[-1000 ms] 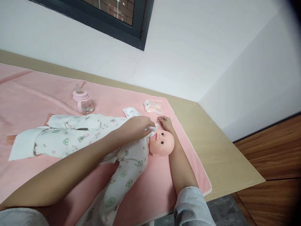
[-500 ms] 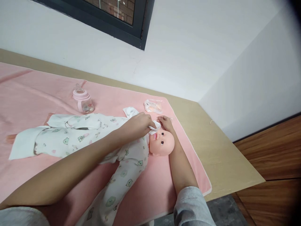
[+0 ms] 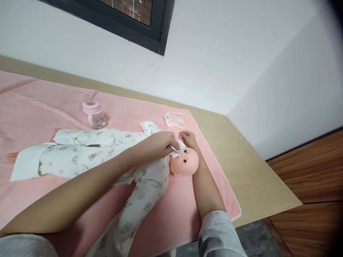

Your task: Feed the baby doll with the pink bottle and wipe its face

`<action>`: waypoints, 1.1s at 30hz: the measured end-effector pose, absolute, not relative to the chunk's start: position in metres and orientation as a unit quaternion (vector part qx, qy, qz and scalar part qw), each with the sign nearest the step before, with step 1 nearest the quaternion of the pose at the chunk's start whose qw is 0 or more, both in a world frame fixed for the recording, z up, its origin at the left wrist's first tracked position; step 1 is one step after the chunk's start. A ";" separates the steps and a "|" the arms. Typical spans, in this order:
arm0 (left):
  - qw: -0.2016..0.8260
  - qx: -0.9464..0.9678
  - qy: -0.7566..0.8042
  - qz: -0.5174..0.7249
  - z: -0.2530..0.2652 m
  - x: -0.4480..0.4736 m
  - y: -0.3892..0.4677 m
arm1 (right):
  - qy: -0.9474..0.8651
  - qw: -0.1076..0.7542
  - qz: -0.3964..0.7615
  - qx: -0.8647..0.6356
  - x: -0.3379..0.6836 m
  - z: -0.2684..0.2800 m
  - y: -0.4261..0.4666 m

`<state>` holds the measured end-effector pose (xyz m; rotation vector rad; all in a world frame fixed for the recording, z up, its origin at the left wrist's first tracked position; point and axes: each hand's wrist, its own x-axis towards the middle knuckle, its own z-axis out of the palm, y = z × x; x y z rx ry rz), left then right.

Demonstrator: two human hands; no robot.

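A baby doll (image 3: 189,165) lies on its back in white pyjamas (image 3: 88,151) with green animal prints, its head toward the right. My left hand (image 3: 162,144) pinches a small white cloth (image 3: 179,147) over the doll's mouth, partly covering the lower face. Beyond the head, my right hand (image 3: 188,138) rests on the pink blanket (image 3: 171,207), fingers stretched out and holding nothing. My right forearm lies along the crown of the doll's head.
A pink baby bottle (image 3: 93,113) stands on the blanket behind the doll's legs. Near my right hand lies a small clear plastic packet (image 3: 174,120). The table (image 3: 249,178) ends on the right beside wooden panels (image 3: 311,171); a white wall rises behind.
My left hand has shifted slightly toward me, and the white cloth now covers the doll's mouth, which showed before. My right hand has hardly moved.
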<state>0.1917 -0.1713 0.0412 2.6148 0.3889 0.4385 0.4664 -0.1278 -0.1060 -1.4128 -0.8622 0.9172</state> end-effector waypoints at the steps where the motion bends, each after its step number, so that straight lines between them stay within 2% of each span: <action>1: 0.230 0.950 0.137 0.161 0.040 0.192 -0.171 | -0.371 0.586 0.393 -0.604 0.467 -0.107 -0.127; 25: 0.223 0.941 0.194 0.165 0.029 0.196 -0.166 | -0.365 0.590 0.393 -0.603 0.466 -0.105 -0.128; 33: 0.256 0.934 0.209 0.137 0.049 0.182 -0.170 | -0.373 0.586 0.385 -0.608 0.466 -0.105 -0.128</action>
